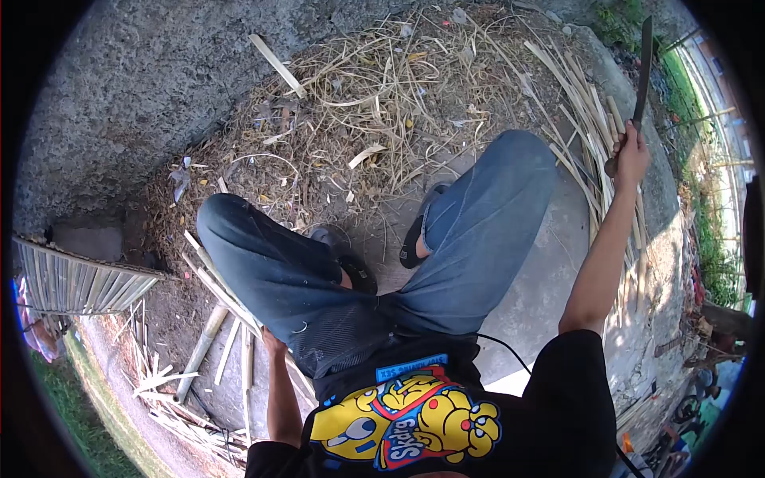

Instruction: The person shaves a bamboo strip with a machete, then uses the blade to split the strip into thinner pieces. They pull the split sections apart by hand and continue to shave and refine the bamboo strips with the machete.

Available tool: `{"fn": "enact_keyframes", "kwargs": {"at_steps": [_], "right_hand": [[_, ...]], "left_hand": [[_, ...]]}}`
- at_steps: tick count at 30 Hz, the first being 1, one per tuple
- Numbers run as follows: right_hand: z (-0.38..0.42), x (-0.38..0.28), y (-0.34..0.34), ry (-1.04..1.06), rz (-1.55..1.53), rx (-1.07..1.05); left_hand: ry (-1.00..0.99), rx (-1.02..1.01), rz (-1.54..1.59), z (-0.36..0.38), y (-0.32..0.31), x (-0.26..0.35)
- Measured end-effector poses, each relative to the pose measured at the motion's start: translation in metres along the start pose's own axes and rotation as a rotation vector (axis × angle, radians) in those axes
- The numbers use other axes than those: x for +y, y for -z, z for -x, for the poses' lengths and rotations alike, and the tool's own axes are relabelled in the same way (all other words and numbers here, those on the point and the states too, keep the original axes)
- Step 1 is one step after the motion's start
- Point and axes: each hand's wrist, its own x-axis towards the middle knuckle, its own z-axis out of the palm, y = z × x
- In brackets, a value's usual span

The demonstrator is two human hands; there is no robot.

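Note:
My right hand (629,159) is closed round the handle of a machete (644,76), whose dark blade points up and away at the upper right. Just beneath that hand lies a pile of split bamboo strips (594,135). On the other side, my left hand (275,344) is beside my thigh, near long pale bamboo strips (211,275) that run along my leg. Its fingers are mostly hidden, so what it holds cannot be made out. Dry shavings (358,95) cover the ground beyond my feet.
A rough grey wall (135,95) rises at the upper left. A slatted bamboo panel (84,279) stands at the far left. More bamboo pieces (199,350) lie at the lower left. My bent knees are spread in the middle.

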Motion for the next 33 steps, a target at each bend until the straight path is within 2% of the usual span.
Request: {"fn": "enact_keyframes", "kwargs": {"at_steps": [1,2,5,9,11,12,13,16,17,19,21,24,26,29,31,32,33], "right_hand": [[-0.009,0.027,0.012,-0.032,-0.005,-0.037],[-0.023,0.06,0.026,-0.094,0.153,-0.011],[-0.023,0.137,0.056,-0.184,0.331,-0.006],[-0.006,0.215,0.078,-0.356,0.347,-0.075],[-0.003,0.254,0.082,-0.304,0.662,-0.187],[-0.013,0.298,0.089,-0.275,0.475,-0.253],[-0.018,0.314,0.085,-0.274,0.472,-0.262],[-0.026,0.367,0.072,-0.286,0.14,-0.342],[-0.028,0.358,0.062,-0.282,0.128,-0.343],[-0.026,0.344,0.041,-0.212,0.36,-0.326],[-0.048,0.386,0.028,-0.184,0.285,-0.336],[-0.054,0.369,0.007,-0.094,0.482,-0.391],[-0.063,0.39,0.001,-0.052,0.466,-0.381],[-0.06,0.419,-0.001,-0.044,0.621,-0.412],[-0.055,0.424,-0.001,0.239,0.928,-0.225],[-0.051,0.41,-0.002,0.245,0.935,-0.218],[-0.042,0.396,-0.003,0.135,0.943,-0.249]], "left_hand": [[0.002,-0.044,0.018,-0.006,0.004,0.004],[0.012,-0.095,0.035,-0.014,0.012,0.01],[0.03,-0.207,0.033,-0.028,0.037,0.03],[0.058,-0.309,-0.032,-0.048,0.067,0.064],[0.079,-0.337,-0.061,-0.056,0.08,0.079],[0.085,-0.344,-0.067,-0.06,0.085,0.087],[0.096,-0.352,-0.071,-0.062,0.09,0.094],[0.108,-0.37,-0.103,-0.069,0.103,0.117],[0.117,-0.375,-0.113,-0.073,0.109,0.12],[0.127,-0.392,-0.128,-0.072,0.113,0.128],[0.136,-0.412,-0.148,-0.072,0.116,0.136],[0.166,-0.446,-0.181,-0.071,0.123,0.139],[0.198,-0.465,-0.194,-0.068,0.126,0.145],[0.231,-0.484,-0.197,-0.071,0.125,0.15],[0.246,-0.499,-0.192,-0.077,0.119,0.149],[0.249,-0.504,-0.185,-0.08,0.116,0.148],[0.25,-0.508,-0.181,-0.083,0.113,0.145]]}}
